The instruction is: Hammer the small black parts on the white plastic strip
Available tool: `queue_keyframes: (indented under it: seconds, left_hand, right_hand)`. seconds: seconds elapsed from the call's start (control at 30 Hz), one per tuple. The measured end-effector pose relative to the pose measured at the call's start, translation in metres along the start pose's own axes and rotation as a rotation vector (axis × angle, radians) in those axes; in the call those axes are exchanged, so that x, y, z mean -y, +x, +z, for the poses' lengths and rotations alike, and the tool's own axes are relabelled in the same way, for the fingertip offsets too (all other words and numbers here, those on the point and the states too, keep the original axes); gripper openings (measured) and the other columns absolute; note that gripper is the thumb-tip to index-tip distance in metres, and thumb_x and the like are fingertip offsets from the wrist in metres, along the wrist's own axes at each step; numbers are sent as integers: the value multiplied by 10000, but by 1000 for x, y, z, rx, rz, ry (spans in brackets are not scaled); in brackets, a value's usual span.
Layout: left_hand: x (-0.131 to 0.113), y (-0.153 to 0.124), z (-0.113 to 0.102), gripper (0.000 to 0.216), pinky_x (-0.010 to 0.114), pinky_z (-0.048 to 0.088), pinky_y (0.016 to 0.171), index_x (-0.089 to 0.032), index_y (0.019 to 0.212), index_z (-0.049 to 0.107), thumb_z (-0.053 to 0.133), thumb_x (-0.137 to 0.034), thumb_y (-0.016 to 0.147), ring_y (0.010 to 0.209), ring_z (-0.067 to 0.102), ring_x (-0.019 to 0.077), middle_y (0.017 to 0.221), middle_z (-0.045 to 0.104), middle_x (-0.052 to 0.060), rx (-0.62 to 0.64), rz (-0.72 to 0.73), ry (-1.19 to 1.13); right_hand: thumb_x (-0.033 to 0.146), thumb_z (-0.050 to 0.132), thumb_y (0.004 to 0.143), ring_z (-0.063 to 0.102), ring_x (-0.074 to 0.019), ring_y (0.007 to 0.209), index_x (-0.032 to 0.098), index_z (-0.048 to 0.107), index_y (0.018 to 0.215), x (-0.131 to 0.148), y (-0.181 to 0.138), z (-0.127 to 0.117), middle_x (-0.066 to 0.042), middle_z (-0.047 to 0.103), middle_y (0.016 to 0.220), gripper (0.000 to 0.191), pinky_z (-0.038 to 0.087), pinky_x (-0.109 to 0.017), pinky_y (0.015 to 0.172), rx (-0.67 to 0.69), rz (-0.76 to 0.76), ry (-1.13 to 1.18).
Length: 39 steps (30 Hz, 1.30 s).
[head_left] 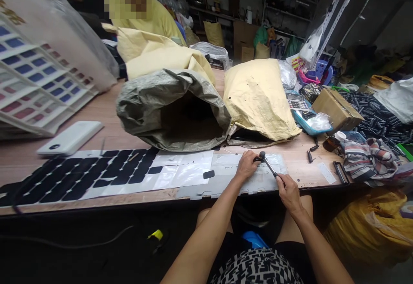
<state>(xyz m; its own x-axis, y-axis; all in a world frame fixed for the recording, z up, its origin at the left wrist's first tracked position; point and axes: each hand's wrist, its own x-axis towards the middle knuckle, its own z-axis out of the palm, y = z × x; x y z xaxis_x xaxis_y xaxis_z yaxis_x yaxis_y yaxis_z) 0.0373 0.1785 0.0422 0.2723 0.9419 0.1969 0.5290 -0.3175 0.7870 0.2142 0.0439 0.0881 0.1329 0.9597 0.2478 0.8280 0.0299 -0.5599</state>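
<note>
My right hand [290, 192] is closed round the handle of a small hammer-like tool [270, 167] with a shiny shaft and a round dark head. The head lies at the fingertips of my left hand [248, 165]. Those fingers are pinched on a small dark piece [257, 159], whose kind I cannot make out. Both hands are over a grey-white board [226, 185] at the table's front edge. To the left, flat black pieces [124, 168] lie in rows on a white sheet [176, 170]. One black piece [208, 174] lies apart, nearer the board.
A grey woven sack [145, 116] gapes toward me, beside a yellow sack [254, 94]. At left stand a white crate [38, 77] and a white power bank [71, 137]. A blue tray [311, 122], a cardboard box [338, 107] and checked cloth [371, 159] are at right. Another person [161, 17] sits across.
</note>
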Motion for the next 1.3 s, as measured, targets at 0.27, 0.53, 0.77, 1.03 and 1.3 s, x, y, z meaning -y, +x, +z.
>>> queue_keyframes:
  seconds: [0.27,0.53,0.77,1.03,1.3]
  left_hand:
    - [1,0,1,140,364,441,905,-212,961,703,596,-237,874,977,527,226,944,600,49,-2,33,29]
    - [-1,4,-5,339,362,423,874,-212,764,591,369,-310,1000,871,523,203,838,581,41,0,64,23]
    - [-32,-58,-19,345,332,470,834,-215,1020,601,310,-399,997,868,594,196,927,636,59,-52,111,-293]
    - [-25,-177,47,347,300,468,806,-264,1118,610,347,-446,984,851,653,192,922,698,33,547,-28,-177]
    - [-9,-150,41,285,333,479,793,-230,1086,679,544,-380,884,940,673,259,950,717,76,727,-157,57]
  right_hand:
    - [382,440,970,584,-182,861,209,687,1103,-35,46,0,-63,655,955,330,409,-275,744,-153,9,-353]
    - [380,466,957,479,-195,855,184,662,1052,-50,52,15,-76,581,927,293,345,-293,734,-214,-52,-581]
    - [378,466,949,455,-192,836,177,654,997,-49,51,16,-76,561,916,280,327,-291,701,-203,-46,-605]
    - [376,470,949,459,-195,832,171,653,1015,-48,51,16,-77,568,921,283,318,-292,689,-185,-40,-619]
    - [357,468,946,453,-194,819,166,662,995,-48,50,14,-78,563,900,276,318,-295,691,-213,-54,-589]
